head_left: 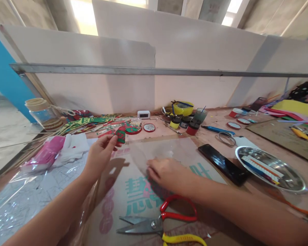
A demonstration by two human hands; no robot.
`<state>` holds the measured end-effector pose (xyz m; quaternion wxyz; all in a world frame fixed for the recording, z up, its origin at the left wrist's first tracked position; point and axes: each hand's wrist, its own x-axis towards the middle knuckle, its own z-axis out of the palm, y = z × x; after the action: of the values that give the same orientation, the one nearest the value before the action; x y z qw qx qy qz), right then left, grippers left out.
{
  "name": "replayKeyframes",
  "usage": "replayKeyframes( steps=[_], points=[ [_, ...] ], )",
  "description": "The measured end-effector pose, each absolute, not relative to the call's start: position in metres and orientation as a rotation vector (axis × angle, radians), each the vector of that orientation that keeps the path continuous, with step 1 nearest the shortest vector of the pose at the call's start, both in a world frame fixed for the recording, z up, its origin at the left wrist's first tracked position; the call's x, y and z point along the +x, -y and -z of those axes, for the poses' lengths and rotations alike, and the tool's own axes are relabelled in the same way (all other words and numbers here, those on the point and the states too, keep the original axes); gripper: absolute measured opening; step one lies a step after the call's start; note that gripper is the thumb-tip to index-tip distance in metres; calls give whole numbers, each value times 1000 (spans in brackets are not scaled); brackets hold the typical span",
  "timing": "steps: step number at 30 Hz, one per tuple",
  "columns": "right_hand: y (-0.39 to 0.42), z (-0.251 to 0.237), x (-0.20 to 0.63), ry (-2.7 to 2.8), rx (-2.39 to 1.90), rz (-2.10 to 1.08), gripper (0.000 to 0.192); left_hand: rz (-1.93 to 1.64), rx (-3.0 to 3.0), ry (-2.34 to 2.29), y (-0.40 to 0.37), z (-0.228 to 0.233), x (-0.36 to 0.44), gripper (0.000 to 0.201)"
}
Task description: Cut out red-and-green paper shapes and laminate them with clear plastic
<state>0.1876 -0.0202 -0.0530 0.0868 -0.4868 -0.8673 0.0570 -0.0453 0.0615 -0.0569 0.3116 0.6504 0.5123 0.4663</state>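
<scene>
— Where the left hand (100, 153) is lifted off the bench (259, 143), what is in it?

— A small green-and-red patterned strip (121, 134), pinched at its lower left edge between thumb and fingertips. It sticks out to the right of the hand, just above the sheet of clear plastic film (166, 150), with its long axis roughly upright and tilted a little.

— And the right hand (166, 174)?

— Flat, palm down, fingers close together and pressing the clear film onto the printed cardboard (133, 194); it clamps nothing. The film spreads from under the fingers toward the far side.

— Anything near the wrists?

— Red-and-yellow-handled scissors (161, 222) lie on the cardboard, blades closed and pointing left, just below the right forearm.

— Containers?

— A round steel dish (295, 177) on the right holds a few flat coloured sticks (261, 167); a black phone (224, 164) lies between it and the film. A clear jar with a tan lid (42, 111) stands far left — contents unclear.
</scene>
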Motion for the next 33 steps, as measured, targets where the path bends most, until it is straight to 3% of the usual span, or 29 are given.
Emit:
replayKeyframes(
  steps=[4, 8, 11, 13, 21, 27, 33],
  points=[
    [22, 49, 149, 2588, -1069, -414, 36, -1311, 1827, -1234, -55, 43, -43, 37],
    [7, 48, 161, 2600, -820, -396, 29, -963, 2155, -1332, -60, 46, -48, 31],
    [-12, 54, 191, 2640, -922, -114, 25, -597, 2352, -1433, -64, 56, -52, 29],
    [-21, 61, 210, 2655, -1053, -2, 32, -504, 2398, -1455, -66, 66, -52, 31],
    [-21, 74, 247, 2665, -996, -194, 28, -428, 2500, -1362, -77, 89, -61, 37],
    [-53, 64, 268, 2518, -1171, 194, 55, -442, 2507, -1203, -84, 85, -70, 35],
    [-53, 78, 270, 2653, -985, 258, 17, -503, 2467, -1351, -79, 77, -65, 36]
  ],
)
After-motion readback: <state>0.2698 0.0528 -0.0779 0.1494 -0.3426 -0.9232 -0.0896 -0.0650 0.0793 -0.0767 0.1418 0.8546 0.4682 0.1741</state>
